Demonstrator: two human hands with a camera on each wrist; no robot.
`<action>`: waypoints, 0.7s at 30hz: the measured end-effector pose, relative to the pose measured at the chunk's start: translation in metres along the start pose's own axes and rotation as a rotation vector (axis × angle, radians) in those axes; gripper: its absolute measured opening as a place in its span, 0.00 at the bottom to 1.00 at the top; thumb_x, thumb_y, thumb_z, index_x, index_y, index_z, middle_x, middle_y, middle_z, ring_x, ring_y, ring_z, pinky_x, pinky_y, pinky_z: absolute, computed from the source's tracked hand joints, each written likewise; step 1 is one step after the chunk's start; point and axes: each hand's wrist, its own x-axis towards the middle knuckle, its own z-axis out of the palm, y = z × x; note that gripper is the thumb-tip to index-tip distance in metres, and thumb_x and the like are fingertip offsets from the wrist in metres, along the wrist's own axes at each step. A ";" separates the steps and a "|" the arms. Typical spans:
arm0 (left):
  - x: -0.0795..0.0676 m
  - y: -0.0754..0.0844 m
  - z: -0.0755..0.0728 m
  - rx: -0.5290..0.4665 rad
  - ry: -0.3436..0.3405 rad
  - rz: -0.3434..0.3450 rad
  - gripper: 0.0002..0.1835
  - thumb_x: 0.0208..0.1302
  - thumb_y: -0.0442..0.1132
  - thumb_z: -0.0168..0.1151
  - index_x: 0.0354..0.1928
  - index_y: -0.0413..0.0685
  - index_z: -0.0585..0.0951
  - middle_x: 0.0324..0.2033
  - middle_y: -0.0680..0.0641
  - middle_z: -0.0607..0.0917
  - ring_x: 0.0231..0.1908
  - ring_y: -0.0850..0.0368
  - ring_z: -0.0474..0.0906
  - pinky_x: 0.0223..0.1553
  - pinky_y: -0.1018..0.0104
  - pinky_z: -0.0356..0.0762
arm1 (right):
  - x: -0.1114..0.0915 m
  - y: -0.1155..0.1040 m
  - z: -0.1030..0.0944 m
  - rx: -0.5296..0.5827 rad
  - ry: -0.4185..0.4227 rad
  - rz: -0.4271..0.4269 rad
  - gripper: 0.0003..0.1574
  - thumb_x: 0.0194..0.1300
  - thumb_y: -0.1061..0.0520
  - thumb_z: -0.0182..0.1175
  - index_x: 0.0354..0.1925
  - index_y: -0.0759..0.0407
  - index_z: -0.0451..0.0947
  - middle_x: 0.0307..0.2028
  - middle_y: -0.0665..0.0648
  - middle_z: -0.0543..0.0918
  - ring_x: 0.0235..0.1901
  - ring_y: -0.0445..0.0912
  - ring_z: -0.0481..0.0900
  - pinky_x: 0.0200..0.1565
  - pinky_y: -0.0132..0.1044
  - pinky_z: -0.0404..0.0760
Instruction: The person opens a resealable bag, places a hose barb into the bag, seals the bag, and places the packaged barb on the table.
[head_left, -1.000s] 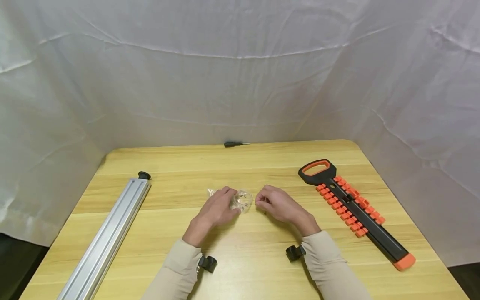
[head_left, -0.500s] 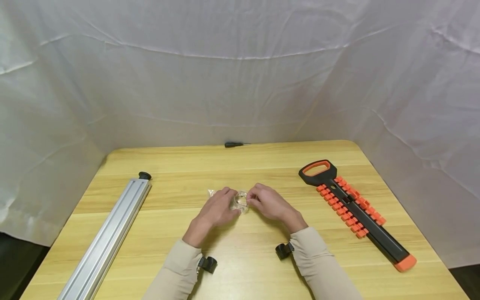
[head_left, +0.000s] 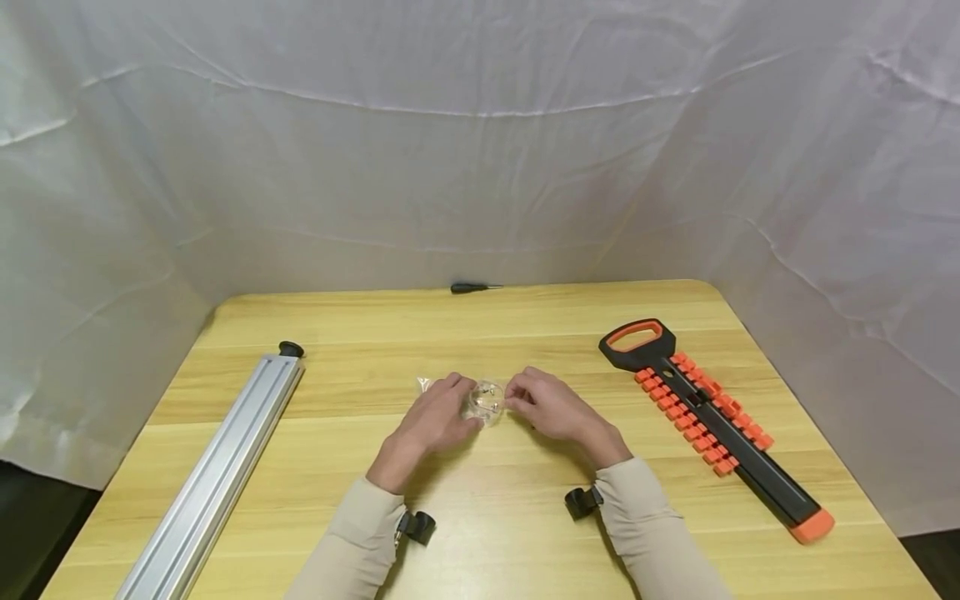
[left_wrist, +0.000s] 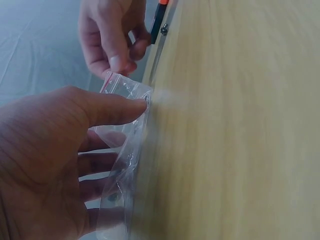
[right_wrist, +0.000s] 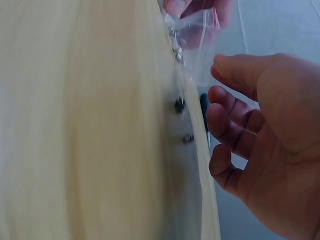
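My left hand (head_left: pixel 433 417) holds a clear zip bag (head_left: pixel 489 403) on the table, thumb on one side and fingers on the other in the left wrist view. Small metal screws (right_wrist: pixel 177 52) show inside the plastic. My right hand (head_left: pixel 553 408) is at the bag's right end, where a red strip (left_wrist: pixel 107 82) runs along the mouth. In the right wrist view its fingers are bent, with a gap between thumb and forefinger and nothing seen there. On the table below this hand lie a dark small fastener (right_wrist: pixel 180 105) and another screw (right_wrist: pixel 188 138), both blurred.
A silver aluminium profile (head_left: pixel 217 475) with a black knob (head_left: pixel 290 349) lies at the left. At the right is a black rail tool (head_left: pixel 750 450) with orange clips and a handle. A screwdriver (head_left: pixel 468 287) rests by the far edge, before a fabric curtain (head_left: pixel 480 183).
My right hand moved left onto the bag, then drew back a little to the right. The left hand and bag have kept their place.
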 end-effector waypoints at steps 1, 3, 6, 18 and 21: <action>0.000 0.000 0.000 -0.001 -0.004 -0.005 0.32 0.58 0.47 0.68 0.64 0.45 0.72 0.57 0.47 0.77 0.55 0.49 0.75 0.59 0.54 0.74 | -0.001 0.002 -0.001 -0.003 -0.001 0.005 0.04 0.69 0.53 0.58 0.41 0.49 0.79 0.35 0.45 0.76 0.36 0.38 0.74 0.42 0.34 0.77; 0.000 0.001 0.000 -0.002 -0.004 -0.006 0.32 0.58 0.48 0.68 0.63 0.46 0.72 0.57 0.47 0.77 0.55 0.49 0.75 0.59 0.54 0.74 | -0.004 0.005 -0.003 -0.001 -0.005 0.017 0.06 0.69 0.53 0.58 0.43 0.49 0.79 0.36 0.45 0.76 0.37 0.37 0.75 0.43 0.34 0.77; 0.001 0.001 0.000 -0.004 0.001 -0.005 0.32 0.58 0.48 0.68 0.63 0.46 0.72 0.56 0.47 0.77 0.55 0.49 0.75 0.59 0.54 0.75 | -0.008 0.009 -0.007 0.004 -0.001 0.029 0.06 0.69 0.53 0.58 0.43 0.50 0.80 0.36 0.45 0.76 0.37 0.38 0.75 0.43 0.36 0.77; 0.001 0.003 -0.001 -0.008 -0.019 -0.034 0.33 0.59 0.49 0.67 0.65 0.47 0.71 0.58 0.48 0.76 0.57 0.49 0.73 0.61 0.53 0.73 | -0.019 0.028 -0.012 -0.046 0.014 0.020 0.06 0.67 0.59 0.60 0.41 0.49 0.80 0.36 0.46 0.78 0.37 0.39 0.75 0.43 0.37 0.78; 0.000 0.004 -0.002 -0.006 -0.019 -0.032 0.33 0.59 0.49 0.67 0.65 0.47 0.71 0.58 0.47 0.76 0.57 0.48 0.73 0.61 0.53 0.72 | -0.022 0.031 -0.012 -0.056 0.010 0.024 0.07 0.66 0.59 0.60 0.41 0.49 0.80 0.36 0.46 0.78 0.37 0.39 0.75 0.43 0.37 0.78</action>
